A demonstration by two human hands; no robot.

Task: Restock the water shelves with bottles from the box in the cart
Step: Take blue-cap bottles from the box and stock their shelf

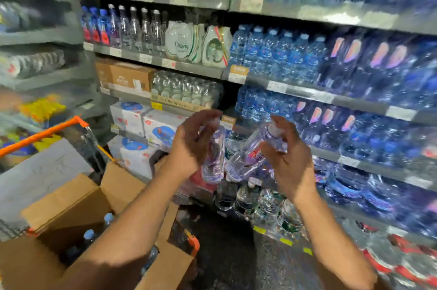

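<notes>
Bottles in both my hands, frame centre: left hand grips upright bottle, right hand grips tilted bottle, caps toward shelves for placing. Box lower left, open.

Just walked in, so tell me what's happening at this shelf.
A person is restocking water. The left hand holds one clear bottle roughly upright, and the right hand holds a second bottle tilted, both raised in front of the water shelves. Neither bottle is on a shelf yet. Lower left, the open cardboard box in the orange-handled cart has more blue-capped bottles inside.
</notes>
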